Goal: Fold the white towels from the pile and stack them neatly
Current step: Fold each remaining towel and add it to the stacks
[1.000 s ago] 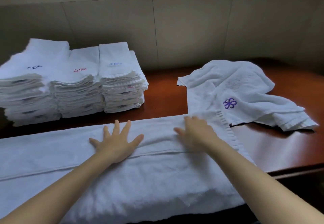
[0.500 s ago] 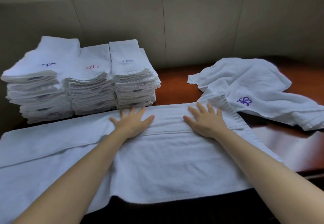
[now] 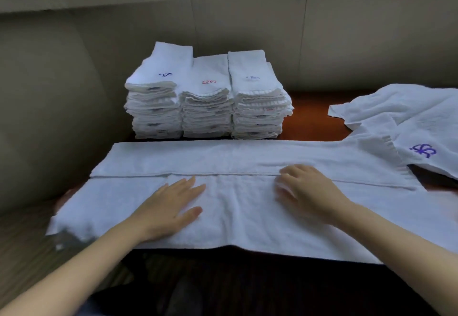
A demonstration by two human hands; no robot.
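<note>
A long white towel [image 3: 243, 214] lies spread across the table's front edge, its far strip folded toward me along a seam line. My left hand [image 3: 171, 206] rests flat on the near layer, fingers straight and together. My right hand [image 3: 304, 192] lies on the towel just below the fold's edge, fingers slightly bent and blurred. Behind the towel stand three side-by-side stacks of folded white towels [image 3: 208, 97], each with embroidered marks on top. At the right lies the loose pile of unfolded towels [image 3: 409, 117], one showing a purple flower emblem.
The reddish-brown wooden table [image 3: 312, 122] shows between the stacks and the pile. A beige panelled wall [image 3: 247, 31] runs behind. A rounded beige surface [image 3: 44, 107] rises at the left. The towel's front edge hangs over a dark gap below.
Both hands slid back toward me from the far fold onto the near layer of the towel. The view turned left, so the stacks now sit centred.
</note>
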